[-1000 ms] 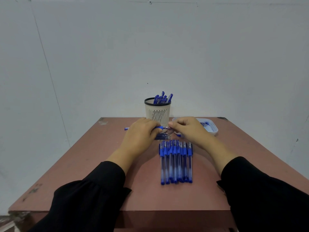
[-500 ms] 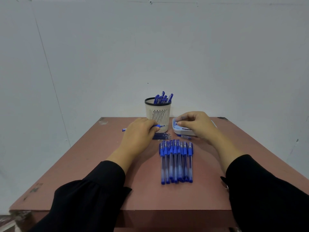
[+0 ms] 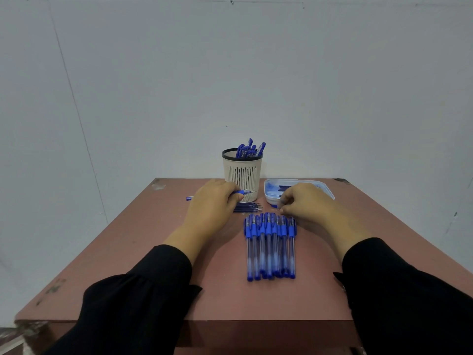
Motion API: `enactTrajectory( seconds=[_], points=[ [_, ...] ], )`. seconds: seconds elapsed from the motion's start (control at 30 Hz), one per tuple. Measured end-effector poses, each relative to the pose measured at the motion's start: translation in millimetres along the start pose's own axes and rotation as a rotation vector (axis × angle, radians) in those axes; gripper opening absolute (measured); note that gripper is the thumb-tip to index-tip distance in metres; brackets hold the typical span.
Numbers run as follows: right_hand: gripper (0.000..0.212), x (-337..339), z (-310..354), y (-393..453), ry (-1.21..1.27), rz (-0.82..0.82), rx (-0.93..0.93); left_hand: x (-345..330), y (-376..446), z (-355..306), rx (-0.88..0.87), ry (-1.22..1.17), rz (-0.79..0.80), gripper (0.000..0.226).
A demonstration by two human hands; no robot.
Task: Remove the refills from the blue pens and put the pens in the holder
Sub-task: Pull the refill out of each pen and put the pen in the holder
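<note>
On the brown table [image 3: 133, 254], a row of blue pens [image 3: 270, 245] lies near, the slotted holder [image 3: 242, 172] stands far with pens inside, a tray [image 3: 325, 189] to its right. Left hand [image 3: 211, 204] grips one pen [image 3: 240, 192] beside the holder; right hand [image 3: 304, 202] is curled near the tray, its grip unclear.

We see a matt reddish-brown counter [image 3: 143, 252] with chipped, worn edges, clear glossy plastic pens [image 3: 270, 248] with blue rubbery-looking grips, a matt cream slotted plastic holder [image 3: 242, 172] with a black rim, a smooth pale plastic tray [image 3: 329, 192], black cloth sleeves [image 3: 143, 301] and a matt painted wall [image 3: 332, 85].
</note>
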State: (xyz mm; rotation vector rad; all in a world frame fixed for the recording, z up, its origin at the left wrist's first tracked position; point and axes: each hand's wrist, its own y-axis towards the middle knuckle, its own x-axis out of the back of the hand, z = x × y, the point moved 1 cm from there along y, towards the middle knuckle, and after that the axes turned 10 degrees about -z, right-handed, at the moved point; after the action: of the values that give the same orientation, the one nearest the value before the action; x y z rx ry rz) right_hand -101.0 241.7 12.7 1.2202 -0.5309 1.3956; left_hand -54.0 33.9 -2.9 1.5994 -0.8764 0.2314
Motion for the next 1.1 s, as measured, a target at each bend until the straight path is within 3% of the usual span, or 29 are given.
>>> enactTrajectory(
  seconds=[0.37,0.5,0.63,0.97,1.1],
  points=[
    [0.019,7.7,3.0,-2.3,0.038,-0.156,0.055,1.4,-1.5,-1.1,0.000,0.001,-0.010,0.020],
    [0.017,5.1,12.6,-3.1,0.270,-0.287,0.191,0.7,-1.1,-2.4,-0.024,-0.020,0.014,0.023],
    [0.019,-2.6,22.0,-5.2,0.257,-0.346,0.323,-0.3,-1.5,-3.8,-0.074,-0.020,0.010,0.023],
    [0.013,-7.5,21.7,-1.5,0.238,-0.356,0.340,1.3,0.2,-1.2,-0.064,-0.042,0.010,0.024],
    [0.022,-9.1,25.5,-3.1,0.299,-0.378,0.338,2.0,-0.3,-3.3,-0.086,-0.059,0.017,0.024]
  ],
)
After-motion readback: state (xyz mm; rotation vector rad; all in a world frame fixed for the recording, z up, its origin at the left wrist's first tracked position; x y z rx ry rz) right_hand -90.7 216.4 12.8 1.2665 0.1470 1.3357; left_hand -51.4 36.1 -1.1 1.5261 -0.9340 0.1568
